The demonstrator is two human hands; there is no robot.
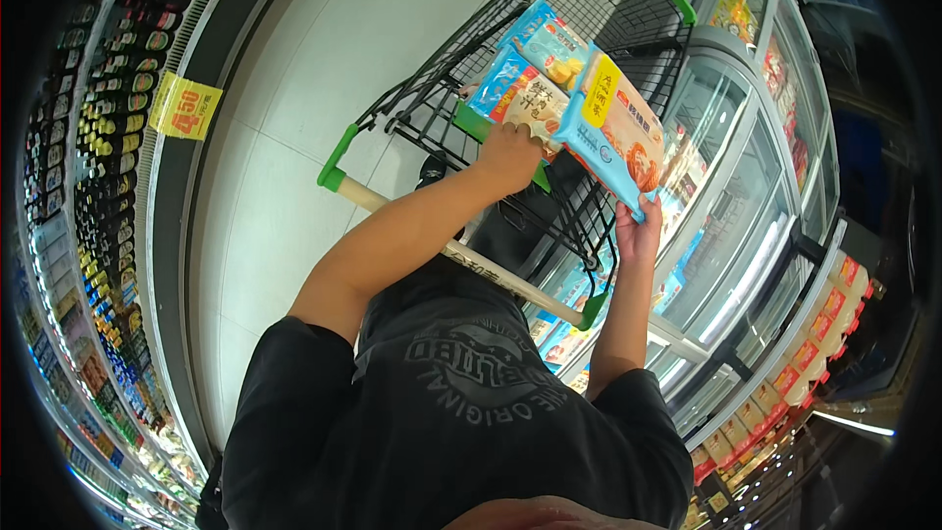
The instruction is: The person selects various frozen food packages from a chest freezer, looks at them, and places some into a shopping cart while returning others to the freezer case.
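Note:
A blue-and-pink plastic food bag (622, 129) with a yellow label band and a picture of round baked pieces is tilted over the shopping cart (434, 66). My right hand (639, 232) pinches its lower right corner, thumb on top. My left hand (510, 157) is back-up with curled fingers at the near edge of a blue-and-beige bag of filled buns (522, 96). Whether it grips that bag or the pink one's left edge is hidden. Behind them in the cart lies another light-blue food bag (553, 44), partly covered.
The cart's beige handle (471, 261) with green ends crosses in front of my body. Glass-topped freezers (728, 191) stand close on the right, holding packaged food. Shelves of bottles (121, 103) line the left, with a yellow price card (185, 106) jutting out. Pale floor tiles (294, 88) lie between.

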